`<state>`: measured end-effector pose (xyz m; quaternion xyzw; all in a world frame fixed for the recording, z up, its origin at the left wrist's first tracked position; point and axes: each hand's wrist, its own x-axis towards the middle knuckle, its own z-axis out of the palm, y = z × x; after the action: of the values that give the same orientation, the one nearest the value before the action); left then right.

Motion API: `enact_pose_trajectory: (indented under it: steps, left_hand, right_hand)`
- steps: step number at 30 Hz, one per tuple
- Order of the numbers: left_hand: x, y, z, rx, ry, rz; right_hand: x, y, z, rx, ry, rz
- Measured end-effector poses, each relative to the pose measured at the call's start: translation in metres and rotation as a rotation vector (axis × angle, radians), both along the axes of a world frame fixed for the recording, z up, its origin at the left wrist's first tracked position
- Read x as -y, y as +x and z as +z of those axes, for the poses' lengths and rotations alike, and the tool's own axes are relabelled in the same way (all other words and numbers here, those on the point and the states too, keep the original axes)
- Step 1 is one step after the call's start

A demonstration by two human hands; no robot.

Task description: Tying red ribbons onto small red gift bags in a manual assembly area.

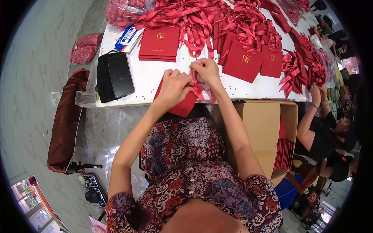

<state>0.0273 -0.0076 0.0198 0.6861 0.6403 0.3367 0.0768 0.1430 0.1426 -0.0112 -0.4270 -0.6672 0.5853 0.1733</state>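
At the table's near edge a red paper gift bag [184, 107] lies tilted under my hands, its lower corner hanging over the edge. My left hand [173, 88] is closed at the bag's upper part, its thumb and fingers pressed by the ribbon. Just to the right, my right hand [207, 71] pinches a red satin ribbon [198, 91] and holds it raised above the bag. Part of the ribbon hangs down by the right side of the bag. Beyond my hands sits a neat stack of red gift bags [159, 43] with gold lettering.
Loose red ribbons [182, 17] and more ribboned bags [241, 58] cover the far side. A phone [120, 74] and a wipes packet [129, 38] lie at left. A cardboard box [261, 134] of red bags stands below right. Another person's hands [318, 96] work at far right.
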Motion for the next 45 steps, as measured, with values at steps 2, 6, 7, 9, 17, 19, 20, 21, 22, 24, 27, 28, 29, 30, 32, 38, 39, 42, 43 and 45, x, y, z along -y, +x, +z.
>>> enact_pose_trajectory:
  steps: [2, 6, 7, 9, 17, 19, 20, 21, 22, 24, 27, 28, 29, 30, 32, 38, 39, 42, 43, 45]
  left_hand:
    - [0.001, 0.002, 0.003, 0.041, -0.054, 0.061]
    - [0.003, -0.019, -0.019, 0.077, -0.061, 0.220]
    - [0.003, -0.022, -0.020, 0.094, -0.086, 0.277]
    - [0.000, -0.028, -0.020, 0.118, -0.094, 0.302]
    - [-0.013, -0.022, -0.016, -0.160, 0.199, 0.360]
    - [-0.004, -0.009, -0.021, -0.028, 0.156, 0.358]
    - [0.001, 0.001, -0.020, 0.104, 0.112, 0.349]
    - [0.009, 0.016, -0.018, 0.347, 0.024, 0.300]
    - [0.012, 0.027, -0.015, 0.442, 0.098, 0.247]
    - [0.017, 0.038, -0.015, 0.884, -0.147, 0.190]
    - [0.023, 0.034, -0.041, 1.056, -0.116, 0.153]
    - [0.021, 0.035, -0.037, 1.247, -0.097, 0.083]
    - [0.023, 0.035, -0.032, 1.251, -0.100, 0.077]
    - [0.030, 0.033, -0.026, 1.322, -0.261, 0.091]
    - [0.039, 0.024, -0.020, 1.385, -0.418, 0.117]
    - [0.045, -0.004, -0.029, 1.839, -0.348, 0.099]
    - [0.045, -0.008, -0.030, 1.876, -0.348, 0.057]
    - [0.041, -0.006, -0.027, 1.981, -0.338, 0.056]
    - [0.039, -0.004, -0.027, 1.982, -0.339, 0.053]
    - [0.036, 0.000, -0.026, 2.018, -0.337, -0.011]
  right_hand:
    - [-0.001, 0.005, 0.001, -0.005, 0.249, -0.050]
    - [0.005, 0.035, 0.015, -0.045, 0.430, 0.028]
    - [0.009, 0.046, 0.020, -0.016, 0.414, 0.163]
    - [0.025, 0.058, 0.029, 0.066, 0.501, 0.320]
    - [0.047, 0.055, 0.030, 0.118, 0.510, 0.308]
    - [0.047, 0.047, 0.029, 0.029, 0.379, 0.206]
    - [0.047, 0.044, 0.025, -0.074, 0.269, 0.162]
    - [0.047, 0.041, 0.023, -0.175, 0.159, 0.117]
    - [0.048, 0.035, 0.023, -0.178, 0.157, 0.120]
    - [0.052, 0.024, 0.026, -0.289, 0.005, 0.087]
    - [0.056, 0.012, 0.039, -0.254, 0.106, 0.079]
    - [0.053, 0.014, 0.041, -0.183, 0.213, 0.043]
    - [0.046, 0.017, 0.034, -0.186, 0.274, 0.026]
    - [0.039, 0.023, 0.029, -0.182, 0.275, 0.020]
    - [0.034, 0.025, 0.027, -0.137, 0.306, 0.024]
    - [0.053, 0.044, 0.039, -0.296, 0.618, 0.162]
    - [0.060, 0.044, 0.043, -0.318, 0.720, 0.254]
    - [0.076, 0.041, 0.039, -0.309, 0.806, 0.403]
    - [0.078, 0.038, 0.036, -0.326, 0.873, 0.411]
    - [0.079, 0.037, 0.037, -0.351, 0.978, 0.412]
